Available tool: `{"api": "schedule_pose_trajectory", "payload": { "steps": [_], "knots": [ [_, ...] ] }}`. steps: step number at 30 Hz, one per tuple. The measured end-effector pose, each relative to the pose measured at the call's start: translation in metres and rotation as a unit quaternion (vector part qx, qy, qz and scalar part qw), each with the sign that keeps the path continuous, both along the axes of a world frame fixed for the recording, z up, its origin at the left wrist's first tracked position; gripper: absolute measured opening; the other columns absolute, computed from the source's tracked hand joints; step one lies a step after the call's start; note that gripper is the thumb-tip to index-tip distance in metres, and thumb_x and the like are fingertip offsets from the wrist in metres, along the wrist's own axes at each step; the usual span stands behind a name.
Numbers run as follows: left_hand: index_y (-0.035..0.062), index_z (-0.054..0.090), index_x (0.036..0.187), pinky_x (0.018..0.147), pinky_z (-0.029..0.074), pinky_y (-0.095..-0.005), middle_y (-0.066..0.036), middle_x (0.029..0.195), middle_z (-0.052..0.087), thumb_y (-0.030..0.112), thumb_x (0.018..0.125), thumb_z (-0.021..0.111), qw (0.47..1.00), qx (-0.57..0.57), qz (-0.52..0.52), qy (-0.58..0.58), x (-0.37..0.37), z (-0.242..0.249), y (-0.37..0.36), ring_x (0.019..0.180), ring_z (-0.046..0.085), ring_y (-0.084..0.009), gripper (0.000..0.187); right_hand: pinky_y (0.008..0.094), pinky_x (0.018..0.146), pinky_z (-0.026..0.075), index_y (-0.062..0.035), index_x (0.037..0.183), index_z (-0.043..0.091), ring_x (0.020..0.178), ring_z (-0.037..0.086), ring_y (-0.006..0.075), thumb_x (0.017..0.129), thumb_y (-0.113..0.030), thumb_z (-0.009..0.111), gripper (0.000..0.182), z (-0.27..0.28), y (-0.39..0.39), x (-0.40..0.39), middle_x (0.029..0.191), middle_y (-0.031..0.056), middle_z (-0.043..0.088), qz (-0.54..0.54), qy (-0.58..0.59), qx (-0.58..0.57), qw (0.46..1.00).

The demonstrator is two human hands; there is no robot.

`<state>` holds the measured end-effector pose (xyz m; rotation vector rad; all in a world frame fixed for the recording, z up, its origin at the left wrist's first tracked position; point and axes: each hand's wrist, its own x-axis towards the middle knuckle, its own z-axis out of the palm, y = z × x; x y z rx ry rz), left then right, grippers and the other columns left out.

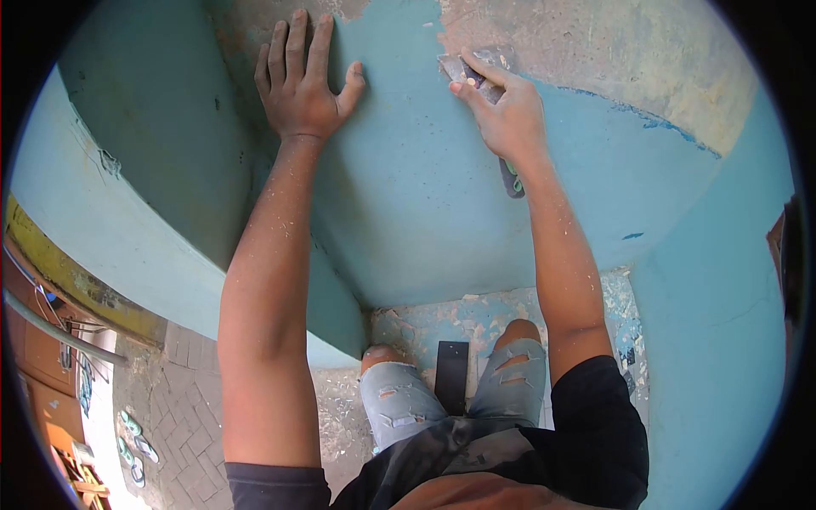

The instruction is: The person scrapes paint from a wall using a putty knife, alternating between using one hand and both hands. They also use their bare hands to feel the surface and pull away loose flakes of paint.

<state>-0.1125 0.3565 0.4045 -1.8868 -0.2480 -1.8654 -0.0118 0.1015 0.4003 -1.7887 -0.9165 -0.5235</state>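
Note:
My left hand (304,93) lies flat on the turquoise wall (408,153), fingers spread, with its fingertips on a patch of bare plaster. My right hand (510,110) is closed around a putty knife (450,66). The tool's wide, dirty blade rests against the wall at the border between paint and the large bare patch (612,42). Below the wrist pokes out the dark and green end of its handle (512,180). Fingers cover part of the blade, and the palm hides most of the handle.
Paint flakes litter the ledge (476,310) at the wall's foot, by my knees. A dark flat strip (451,374) stands between my legs. A side wall (161,110) juts out at left. Beyond it are brick paving (183,408) and sandals (132,446).

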Motion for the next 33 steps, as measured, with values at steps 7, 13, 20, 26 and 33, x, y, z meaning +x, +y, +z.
{"api": "schedule_pose_trajectory", "payload": {
  "steps": [7,13,20,26,33],
  "knots": [
    [0.0277,0.052,0.152,0.123,0.029,-0.0492,-0.001,0.16,0.043,0.054,0.09,0.064,1.0,-0.016,0.02,0.018,0.0,-0.001,-0.004,0.148,0.039,-0.0245,0.068,0.0369,0.096,0.052,-0.021,0.135,0.071,0.098,0.071,0.0287,0.09,-0.039,0.079,0.049,-0.005,0.01,0.016,0.117,0.0201,0.076,0.008,-0.062,0.024,0.998],
    [0.0278,0.051,0.152,0.123,0.028,-0.0495,-0.001,0.16,0.042,0.054,0.09,0.064,0.999,-0.017,0.018,0.027,-0.004,-0.003,-0.004,0.149,0.037,-0.0245,0.068,0.0389,0.101,0.051,-0.0225,0.135,0.071,0.108,0.071,0.0324,0.091,-0.038,0.079,0.048,0.001,0.005,0.004,0.119,0.0205,0.075,0.004,-0.041,-0.009,0.999],
    [0.0287,0.054,0.149,0.123,0.03,-0.0503,0.0,0.158,0.045,0.055,0.086,0.066,1.0,-0.014,0.008,0.015,-0.002,-0.001,-0.001,0.147,0.04,-0.0255,0.069,0.0427,0.1,0.054,-0.0191,0.135,0.071,0.114,0.07,0.0351,0.093,-0.033,0.077,0.045,0.014,-0.004,-0.002,0.124,0.0198,0.073,-0.017,-0.046,-0.067,0.997],
    [0.0269,0.055,0.149,0.122,0.03,-0.0511,-0.003,0.158,0.045,0.054,0.086,0.066,1.0,-0.005,0.015,0.019,-0.004,-0.009,-0.005,0.147,0.039,-0.0268,0.069,0.0437,0.098,0.054,-0.0196,0.135,0.071,0.109,0.07,0.0357,0.093,-0.033,0.077,0.044,-0.008,-0.008,0.003,0.122,0.0208,0.073,-0.032,-0.053,-0.05,0.997],
    [0.0251,0.052,0.151,0.122,0.028,-0.0513,-0.004,0.16,0.042,0.052,0.089,0.066,0.999,-0.008,0.005,0.035,-0.005,-0.008,-0.005,0.148,0.037,-0.0271,0.069,0.0434,0.099,0.053,-0.0201,0.135,0.071,0.112,0.069,0.0361,0.093,-0.031,0.077,0.044,0.003,-0.01,-0.007,0.124,0.0209,0.072,-0.003,-0.009,-0.079,0.997]
  ]
}}
